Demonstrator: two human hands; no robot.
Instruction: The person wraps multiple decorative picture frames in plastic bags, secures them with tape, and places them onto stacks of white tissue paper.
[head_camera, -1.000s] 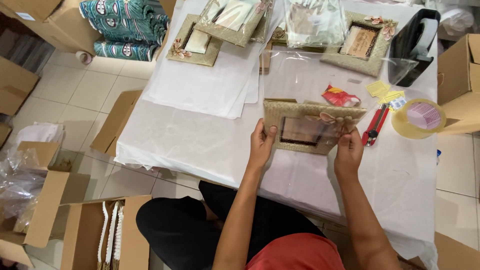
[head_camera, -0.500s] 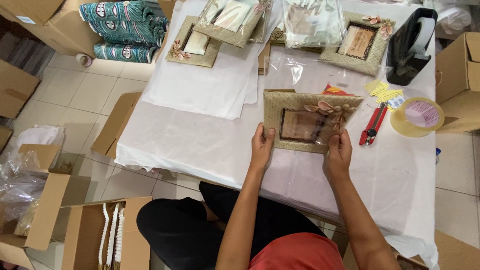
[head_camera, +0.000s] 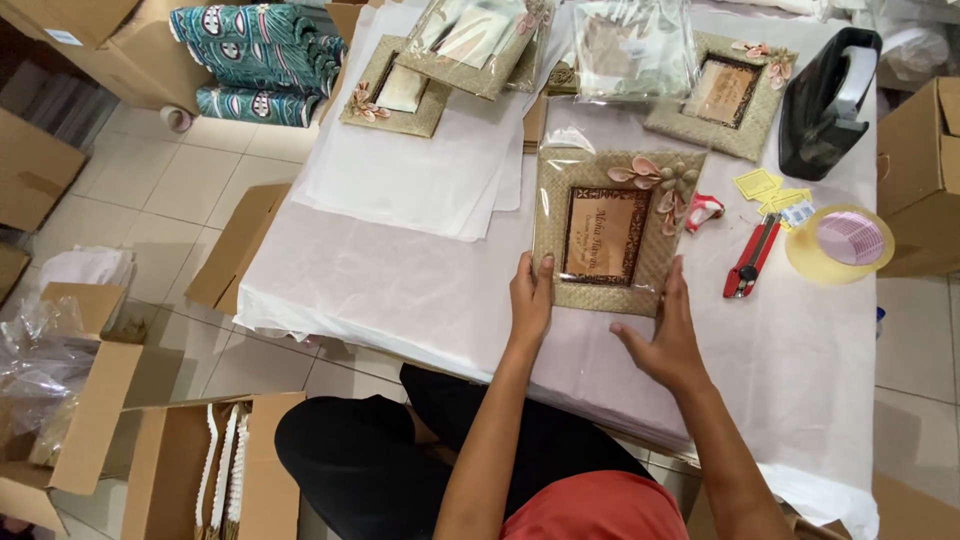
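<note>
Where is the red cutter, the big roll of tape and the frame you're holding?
red cutter (head_camera: 751, 258), head view, middle of its handle
roll of tape (head_camera: 840, 245), head view, on its yellowish ring
woven frame (head_camera: 612, 232), head view, brown centre panel
</note>
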